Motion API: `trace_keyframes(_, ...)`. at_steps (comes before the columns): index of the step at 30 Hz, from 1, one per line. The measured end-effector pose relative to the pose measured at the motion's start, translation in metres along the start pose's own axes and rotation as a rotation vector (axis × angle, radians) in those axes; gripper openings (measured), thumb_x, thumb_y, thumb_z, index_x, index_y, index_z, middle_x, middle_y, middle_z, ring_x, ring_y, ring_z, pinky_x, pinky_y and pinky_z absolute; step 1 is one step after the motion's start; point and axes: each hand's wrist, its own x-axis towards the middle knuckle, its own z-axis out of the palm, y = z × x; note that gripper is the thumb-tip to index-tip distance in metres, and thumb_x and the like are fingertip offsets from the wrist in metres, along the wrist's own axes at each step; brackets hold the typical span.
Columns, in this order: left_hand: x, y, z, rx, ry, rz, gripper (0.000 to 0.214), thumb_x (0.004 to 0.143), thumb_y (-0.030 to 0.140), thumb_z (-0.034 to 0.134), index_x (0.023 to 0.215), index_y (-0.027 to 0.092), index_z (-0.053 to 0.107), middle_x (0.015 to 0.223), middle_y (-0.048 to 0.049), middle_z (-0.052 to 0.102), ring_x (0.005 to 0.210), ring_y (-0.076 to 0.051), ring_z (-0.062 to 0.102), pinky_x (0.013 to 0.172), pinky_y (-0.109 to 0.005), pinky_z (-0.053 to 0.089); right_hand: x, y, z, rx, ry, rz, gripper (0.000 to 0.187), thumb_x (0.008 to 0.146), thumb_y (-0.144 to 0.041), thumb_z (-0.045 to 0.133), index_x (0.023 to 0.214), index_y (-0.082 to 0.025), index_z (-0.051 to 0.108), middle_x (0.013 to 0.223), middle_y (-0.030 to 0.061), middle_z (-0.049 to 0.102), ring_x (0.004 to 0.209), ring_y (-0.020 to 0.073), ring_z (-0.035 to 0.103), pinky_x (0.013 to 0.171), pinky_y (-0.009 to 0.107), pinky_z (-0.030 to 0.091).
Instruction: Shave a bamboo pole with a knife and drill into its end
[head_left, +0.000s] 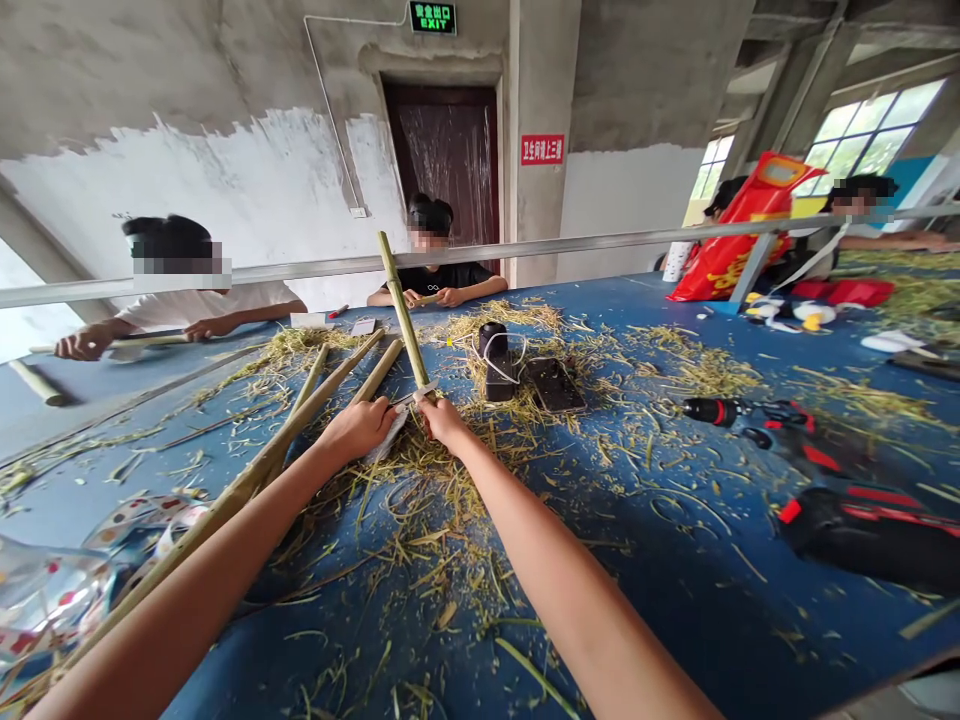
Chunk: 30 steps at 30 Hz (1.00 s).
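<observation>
My right hand [444, 418] is closed around the lower end of a green bamboo stick [400, 308], which stands nearly upright and leans a little to the left. My left hand [363, 427] is closed on a knife [401, 415] whose blade lies against the base of the stick. Both hands are over a heap of bamboo shavings [420, 500] on the blue table [675, 560]. Several more bamboo poles [300, 430] lie to the left of my hands.
A red and black power drill [750, 415] and a black tool bag [870, 535] lie at right. A black device with a white cable [495, 365] sits beyond my hands. Several people sit at the far edge behind a metal rail [480, 258]. A red bag [739, 235] stands far right.
</observation>
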Motion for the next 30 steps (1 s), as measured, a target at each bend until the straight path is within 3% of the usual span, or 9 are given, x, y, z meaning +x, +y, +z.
trace_keyframes(7,-0.001,-0.007,-0.012,-0.084,-0.061,0.068,0.047,0.087,0.049,0.017,0.08,0.017,0.051,0.067,-0.0047,0.056,0.063,-0.016,0.054,0.058,-0.024,0.036,-0.011,-0.011,-0.001,0.088,-0.076,0.033,0.024,0.08,-0.041,0.051,0.07,-0.019,0.046,0.051,-0.0051,0.045,0.042,0.0082,0.043,0.042,0.021,0.034)
trace_keyframes(11,0.005,-0.008,-0.017,-0.142,-0.106,0.075,0.047,0.087,0.047,0.02,0.074,0.016,0.052,0.065,-0.0039,0.056,0.06,-0.013,0.052,0.057,-0.024,0.035,-0.013,-0.014,-0.003,0.187,-0.091,0.063,0.018,0.081,-0.036,0.049,0.081,-0.018,0.046,0.065,-0.0019,0.055,0.049,0.0083,0.05,0.046,0.021,0.041)
trace_keyframes(16,0.005,-0.008,-0.021,-0.2,-0.141,0.083,0.046,0.088,0.044,0.02,0.075,0.015,0.053,0.063,-0.0038,0.056,0.057,-0.011,0.05,0.055,-0.023,0.035,-0.011,-0.016,-0.005,0.312,-0.125,0.045,0.026,0.071,-0.037,0.061,0.084,-0.016,0.053,0.075,0.0015,0.059,0.058,0.0084,0.054,0.049,0.02,0.044)
trace_keyframes(22,-0.001,-0.01,-0.025,-0.202,-0.131,0.084,0.048,0.088,0.045,0.02,0.07,0.015,0.053,0.058,-0.0037,0.053,0.052,-0.011,0.045,0.053,-0.024,0.032,-0.009,-0.016,0.0,0.243,-0.063,0.08,0.029,0.07,-0.042,0.061,0.08,-0.017,0.052,0.067,0.0003,0.057,0.054,0.0095,0.052,0.046,0.022,0.044)
trace_keyframes(30,-0.007,-0.011,-0.013,-0.147,-0.09,0.035,0.05,0.087,0.047,0.018,0.077,0.015,0.056,0.065,-0.006,0.057,0.057,-0.014,0.051,0.055,-0.026,0.035,-0.013,-0.02,0.006,0.071,0.053,0.057,0.028,0.069,-0.043,0.061,0.068,-0.017,0.05,0.057,-0.0029,0.05,0.045,0.007,0.044,0.043,0.02,0.036)
